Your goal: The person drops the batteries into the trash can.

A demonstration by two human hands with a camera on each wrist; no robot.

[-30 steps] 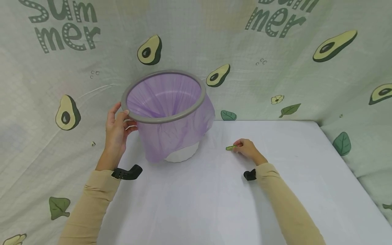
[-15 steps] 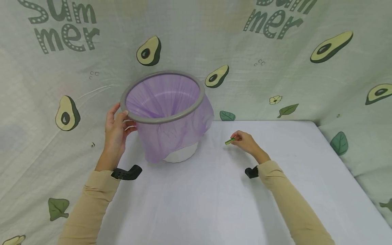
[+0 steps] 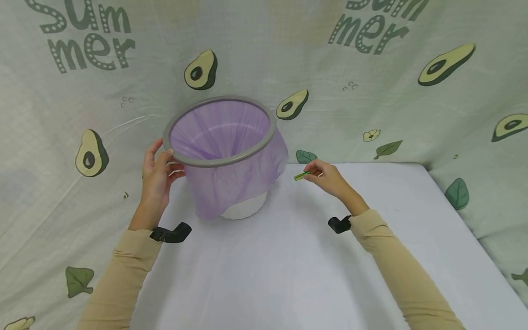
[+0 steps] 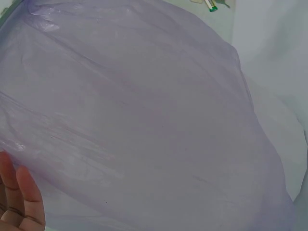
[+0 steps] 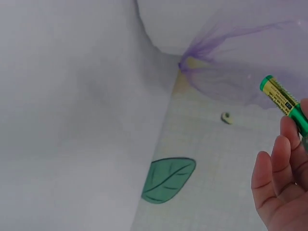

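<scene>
A white trash bin with a grey rim stands at the back left of the table, lined with a purple bag that hangs down over its outside. My left hand holds the rim at its left side, thumb on the ring and fingers against the bag; only some fingertips show in the left wrist view. To the right of the bin, my right hand pinches a green and gold battery by one end, raised above the table. The battery's other end points toward the bin.
The white tabletop spreads in front of the bin and off to the right. Behind and to the left hangs a pale cloth printed with avocados, leaves and lettering. A black wrist strap sits on the left wrist.
The right hand has lifted the battery off the table and carried it up, toward the back and slightly left, nearer the bin. The left hand has stayed on the rim.
</scene>
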